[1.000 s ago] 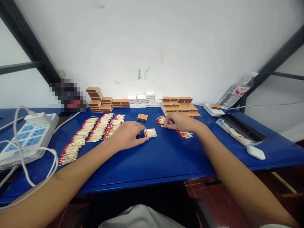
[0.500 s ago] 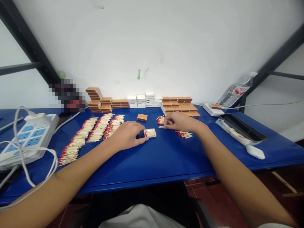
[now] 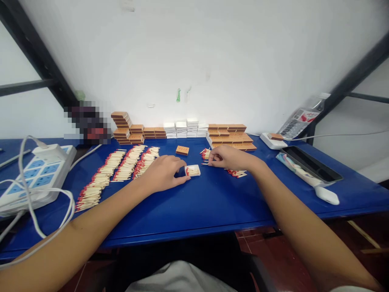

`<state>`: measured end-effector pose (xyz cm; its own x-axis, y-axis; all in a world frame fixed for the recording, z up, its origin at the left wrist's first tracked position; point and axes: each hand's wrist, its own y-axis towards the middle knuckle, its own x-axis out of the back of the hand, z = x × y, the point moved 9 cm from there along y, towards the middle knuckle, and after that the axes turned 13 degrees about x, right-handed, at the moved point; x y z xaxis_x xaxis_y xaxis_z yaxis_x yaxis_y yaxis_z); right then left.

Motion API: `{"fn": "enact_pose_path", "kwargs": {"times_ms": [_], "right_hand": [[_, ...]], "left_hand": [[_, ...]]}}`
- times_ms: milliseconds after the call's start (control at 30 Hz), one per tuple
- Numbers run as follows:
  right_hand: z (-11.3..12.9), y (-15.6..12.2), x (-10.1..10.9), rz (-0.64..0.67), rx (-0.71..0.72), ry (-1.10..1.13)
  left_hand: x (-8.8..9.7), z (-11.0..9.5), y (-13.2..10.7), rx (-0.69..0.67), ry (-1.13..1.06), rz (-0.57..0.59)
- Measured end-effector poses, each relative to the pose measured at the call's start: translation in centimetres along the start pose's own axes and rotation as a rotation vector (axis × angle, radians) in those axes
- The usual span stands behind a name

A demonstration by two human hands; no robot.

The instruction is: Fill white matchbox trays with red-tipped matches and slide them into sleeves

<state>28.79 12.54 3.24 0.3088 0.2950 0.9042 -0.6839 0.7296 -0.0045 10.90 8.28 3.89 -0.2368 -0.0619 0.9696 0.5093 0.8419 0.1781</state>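
A white matchbox tray (image 3: 196, 170) with red-tipped matches in it lies on the blue table. My left hand (image 3: 165, 173) grips its left end between thumb and fingers. To the right of the tray, my right hand (image 3: 223, 157) pinches a match (image 3: 205, 164) just above the tabletop, its pale stick pointing left. Loose matches (image 3: 206, 153) lie just behind those fingertips, partly hidden by the hand. Another small match pile (image 3: 237, 173) sits under and beside the right wrist. Behind the tray is a single orange-brown matchbox (image 3: 182, 150).
Three long rows of matches (image 3: 105, 174) spread left. Stacked brown matchboxes (image 3: 232, 138) and white trays (image 3: 181, 129) line the wall. A power strip (image 3: 36, 174) with cables stands left; a bottle (image 3: 304, 117), black tray (image 3: 310, 162) and white case (image 3: 326, 195) are right.
My right hand has shifted very slightly left with the match in its fingers. The left hand keeps its hold on the tray; the view has moved a touch.
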Motion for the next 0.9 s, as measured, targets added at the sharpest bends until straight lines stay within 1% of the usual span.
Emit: {"fn": "enact_pose_path", "kwargs": {"times_ms": [133,233,367,500,567,633,700,767,833,900], "right_hand": [[2.0,0.2,0.6,-0.101,0.095,-0.045],[3.9,0.6,0.3,-0.144,0.188,-0.067],[5.6,1.2,-0.6,-0.152,0.251,-0.067],[6.2,1.5,-1.3,-0.135,0.266,-0.074],[6.1,1.4,-1.1,-0.138,0.269,-0.063],[5.6,1.1,-0.2,-0.172,0.255,-0.06],[4.6,0.6,0.9,-0.224,0.209,-0.067],[3.0,0.0,2.0,-0.256,0.129,-0.08],[1.3,-0.4,2.3,-0.23,0.038,-0.104],[-0.1,-0.6,2.0,-0.158,-0.035,-0.132]], "left_hand": [[0.0,-0.1,0.0,-0.008,0.004,-0.004],[-0.1,-0.3,0.0,-0.03,0.002,-0.004],[-0.1,-0.3,-0.1,-0.033,-0.001,-0.011],[-0.2,-0.1,-0.1,-0.023,-0.007,-0.014],[-0.2,0.0,-0.1,-0.022,-0.01,-0.017],[-0.2,0.0,-0.1,-0.022,-0.02,-0.023],[-0.1,0.1,0.0,-0.021,-0.031,-0.024],[0.0,0.1,0.0,-0.018,-0.034,-0.022],[0.0,0.1,0.0,-0.014,-0.034,-0.02],[0.0,0.0,0.0,-0.014,-0.036,-0.019]]}}
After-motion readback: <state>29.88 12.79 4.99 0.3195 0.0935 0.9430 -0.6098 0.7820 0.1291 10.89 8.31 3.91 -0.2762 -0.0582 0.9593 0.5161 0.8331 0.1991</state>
